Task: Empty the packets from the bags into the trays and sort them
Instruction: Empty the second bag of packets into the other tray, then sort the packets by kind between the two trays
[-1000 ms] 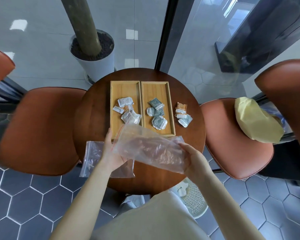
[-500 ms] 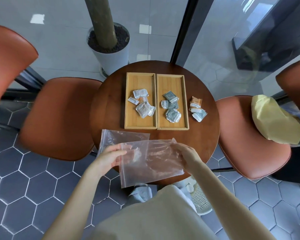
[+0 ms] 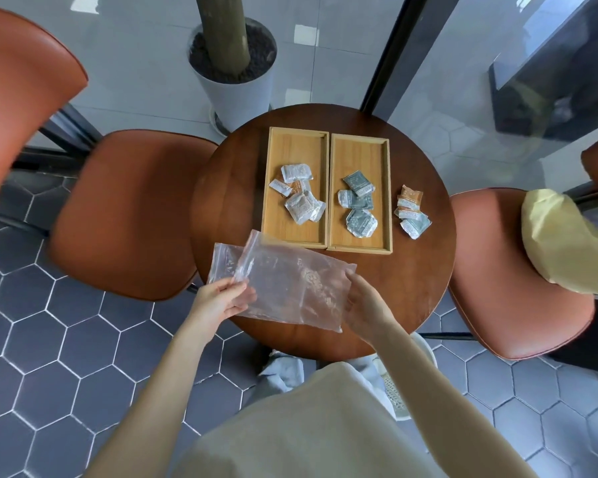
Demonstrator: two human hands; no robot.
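I hold a clear plastic bag (image 3: 290,288) flat just above the near part of the round wooden table (image 3: 425,281); my left hand (image 3: 221,300) grips its left edge and my right hand (image 3: 365,305) its right edge. A second clear bag (image 3: 223,260) lies beneath it at the left. Two wooden trays stand side by side: the left tray (image 3: 292,146) holds several white packets (image 3: 301,201), the right tray (image 3: 359,150) several grey-green packets (image 3: 358,205). A small pile of orange and grey packets (image 3: 411,212) lies on the table right of the trays.
Orange-brown chairs stand left (image 3: 125,215) and right (image 3: 504,270) of the table; the right one carries a yellow cloth bundle (image 3: 563,243). A white planter with a trunk (image 3: 232,81) stands behind the table, beside a dark glass-wall frame (image 3: 387,56).
The bag has come down from a raised, tilted hold near the trays to a flat position over the table's near edge, on top of the other bag. Both hands stay on it.
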